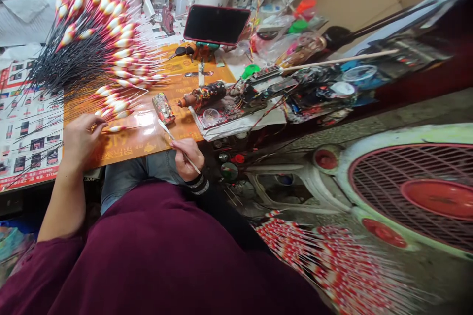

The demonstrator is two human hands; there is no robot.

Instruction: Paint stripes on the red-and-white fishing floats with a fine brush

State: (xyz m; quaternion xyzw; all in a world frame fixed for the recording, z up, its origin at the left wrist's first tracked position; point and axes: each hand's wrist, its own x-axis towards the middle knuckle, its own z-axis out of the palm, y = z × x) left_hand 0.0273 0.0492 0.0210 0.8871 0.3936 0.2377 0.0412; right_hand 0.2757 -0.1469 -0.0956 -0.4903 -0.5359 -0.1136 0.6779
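My left hand rests over the table's front edge, thumb and fingers pinched together. From the pinch a fishing float points right, its body pale yellow and white with red ends. Just behind it lie several more floats of the same pattern. In my right hand is a slim paintbrush, its pale tip slanting up and left near a small paint-smeared block. A large bundle of floats with thin black stems fans out at the back left.
A phone stands on a holder behind the orange mat. To the right sits a paint-caked motor device with wires. Red and white floats stand low at right, near a white-framed fan. Bottles and jars line the back.
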